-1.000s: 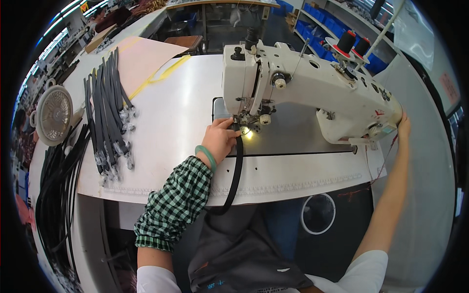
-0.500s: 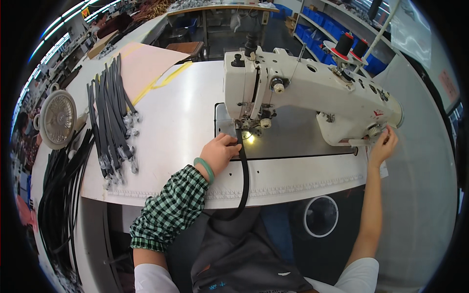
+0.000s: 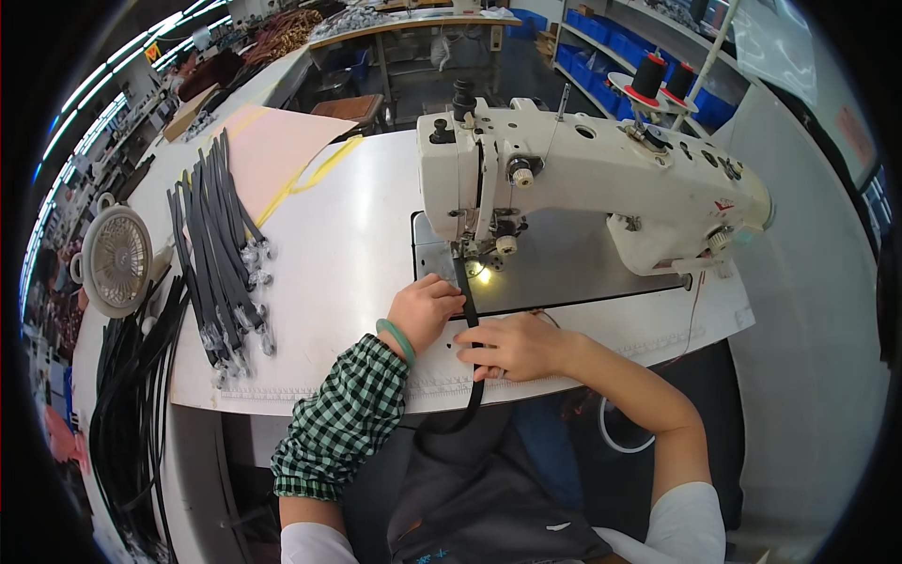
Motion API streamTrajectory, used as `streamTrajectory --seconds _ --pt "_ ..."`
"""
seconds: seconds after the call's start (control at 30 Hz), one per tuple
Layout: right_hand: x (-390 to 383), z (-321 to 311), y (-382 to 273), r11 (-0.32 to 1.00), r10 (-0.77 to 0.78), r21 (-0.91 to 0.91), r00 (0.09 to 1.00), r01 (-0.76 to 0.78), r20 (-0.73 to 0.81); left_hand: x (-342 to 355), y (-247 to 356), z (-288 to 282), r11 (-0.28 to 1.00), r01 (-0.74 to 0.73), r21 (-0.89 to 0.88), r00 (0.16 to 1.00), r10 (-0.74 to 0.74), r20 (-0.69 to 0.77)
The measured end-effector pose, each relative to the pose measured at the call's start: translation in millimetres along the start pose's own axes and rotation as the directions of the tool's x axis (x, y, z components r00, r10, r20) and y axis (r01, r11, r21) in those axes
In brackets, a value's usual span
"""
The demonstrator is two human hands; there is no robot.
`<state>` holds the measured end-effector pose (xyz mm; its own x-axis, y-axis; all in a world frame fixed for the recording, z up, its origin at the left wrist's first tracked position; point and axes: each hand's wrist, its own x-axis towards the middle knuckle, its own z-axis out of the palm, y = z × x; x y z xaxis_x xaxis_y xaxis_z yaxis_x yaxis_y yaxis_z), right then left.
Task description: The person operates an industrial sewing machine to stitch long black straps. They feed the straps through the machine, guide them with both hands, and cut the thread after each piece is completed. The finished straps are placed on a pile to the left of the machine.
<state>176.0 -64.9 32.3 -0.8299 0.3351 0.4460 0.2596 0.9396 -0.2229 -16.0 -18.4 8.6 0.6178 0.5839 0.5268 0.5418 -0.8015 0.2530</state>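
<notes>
A long black strap (image 3: 476, 391) runs from under the needle area of a white industrial sewing machine (image 3: 601, 179), over the table's front edge and down to my lap. My left hand (image 3: 425, 315), in a checked sleeve cover with a green bangle, pinches the strap's left side just in front of the lit presser foot. My right hand (image 3: 517, 346) is closed over the strap a little nearer to me, its fingers lying across it. The strap's far end is hidden under the machine head.
On the table's left lie a bundle of dark straps with clear-wrapped ends (image 3: 221, 254) and a pink sheet (image 3: 272, 155). More black straps (image 3: 132, 414) hang over the left edge beside a round pale basket (image 3: 117, 258). Thread spools (image 3: 648, 77) stand behind the machine.
My right hand has left the knob at the machine's right end and come left to the strap. My left hand stays on the strap by the presser foot. The whole view has shifted slightly.
</notes>
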Motion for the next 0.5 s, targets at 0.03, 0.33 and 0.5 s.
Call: streamTrajectory --seconds 0.03,0.33,0.5 --pt "0 5 6 1.0 -0.011 0.002 1.0 0.011 -0.013 0 0 2 1.0 0.006 0.001 1.0 -0.006 -0.01" --pt "-7 12 11 1.0 0.005 -0.001 0.994 -0.005 -0.108 3 -1 2 0.996 0.093 0.004 0.995 -0.093 -0.031" --pt "-5 7 9 0.999 0.021 0.032 0.99 -0.017 -0.137 9 -25 -6 0.993 0.051 -0.102 0.988 -0.035 0.148"
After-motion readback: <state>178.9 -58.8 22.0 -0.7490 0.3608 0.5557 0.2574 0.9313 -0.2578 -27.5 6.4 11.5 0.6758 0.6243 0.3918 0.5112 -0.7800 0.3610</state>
